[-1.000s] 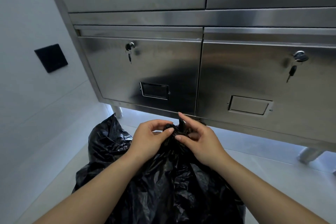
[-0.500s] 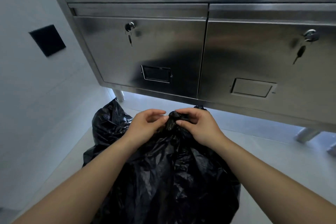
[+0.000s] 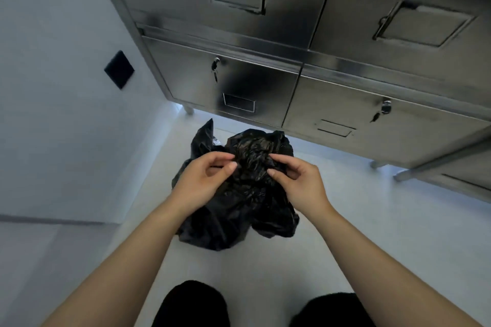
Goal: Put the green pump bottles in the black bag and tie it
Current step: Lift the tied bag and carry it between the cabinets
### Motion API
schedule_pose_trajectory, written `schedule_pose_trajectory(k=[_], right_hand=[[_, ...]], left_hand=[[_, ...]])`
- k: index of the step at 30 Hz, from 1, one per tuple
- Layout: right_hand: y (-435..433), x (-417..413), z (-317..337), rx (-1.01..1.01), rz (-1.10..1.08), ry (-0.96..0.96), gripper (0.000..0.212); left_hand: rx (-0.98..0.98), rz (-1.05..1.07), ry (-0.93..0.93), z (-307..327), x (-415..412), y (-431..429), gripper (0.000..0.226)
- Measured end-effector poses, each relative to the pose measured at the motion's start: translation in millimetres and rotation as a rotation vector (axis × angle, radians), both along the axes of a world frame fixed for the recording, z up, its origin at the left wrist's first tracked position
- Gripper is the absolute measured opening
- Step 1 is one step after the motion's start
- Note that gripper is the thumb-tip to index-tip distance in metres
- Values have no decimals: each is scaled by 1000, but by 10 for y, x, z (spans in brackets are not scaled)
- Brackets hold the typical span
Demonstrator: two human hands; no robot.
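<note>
The black bag sits crumpled on the pale floor in front of the steel cabinet, its top bunched together. No green pump bottle shows; whatever the bag contains is hidden by the plastic. My left hand hovers over the bag's upper left, fingers curled and apart, with nothing between them. My right hand hovers over the upper right in the same way, its fingertips near the bunched top. Whether either hand touches the plastic is not clear.
A stainless steel cabinet with drawers stands close behind the bag, with keys in two locks. A white wall with a black square plate is on the left. My knees in black are at the bottom edge.
The view has risen and pulled back, so the bag looks smaller and lower. Both hands have let go of the bunched top they were pinching and now sit above it with fingers apart.
</note>
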State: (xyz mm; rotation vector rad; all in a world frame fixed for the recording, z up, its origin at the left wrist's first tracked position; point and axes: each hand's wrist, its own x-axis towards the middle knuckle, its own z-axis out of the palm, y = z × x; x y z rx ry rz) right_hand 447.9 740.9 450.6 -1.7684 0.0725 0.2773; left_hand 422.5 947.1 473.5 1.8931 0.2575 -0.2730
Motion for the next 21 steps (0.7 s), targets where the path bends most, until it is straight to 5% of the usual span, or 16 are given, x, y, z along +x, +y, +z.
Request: schedule_pose_trajectory(k=[11,21], right_hand=[[94,-657,2474,-4,-190,22,37],[-618,-1395,3435,51,-539,-42,39]], left_hand=[[-9,-131,49,2408,-342,174,15],[-3,-384,-2,3301,-436,-472,12]])
